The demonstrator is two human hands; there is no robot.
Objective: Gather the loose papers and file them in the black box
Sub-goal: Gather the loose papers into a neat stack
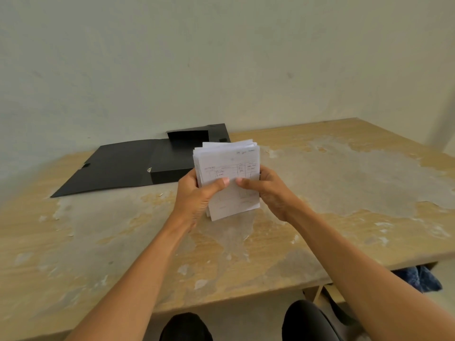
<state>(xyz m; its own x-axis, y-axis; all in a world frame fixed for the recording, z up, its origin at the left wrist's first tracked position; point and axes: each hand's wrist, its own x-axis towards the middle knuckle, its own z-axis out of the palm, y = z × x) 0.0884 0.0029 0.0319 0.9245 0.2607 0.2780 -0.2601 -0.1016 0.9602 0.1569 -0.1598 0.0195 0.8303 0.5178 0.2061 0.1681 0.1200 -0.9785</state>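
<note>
A stack of white papers (229, 166) with printed tables stands upright on its lower edge just above the table. My left hand (197, 195) grips its left side, thumb across the front sheet. My right hand (268, 190) grips the right side, thumb also on the front. The black box (172, 166) lies behind and to the left of the stack, its lid (115, 168) folded out flat toward the left. The stack hides part of the box's right side.
The worn wooden table (344, 183) has peeling patches and runs against a pale wall. Its front edge is near my knees (307, 318). A blue cloth (418, 279) lies below the table at the right.
</note>
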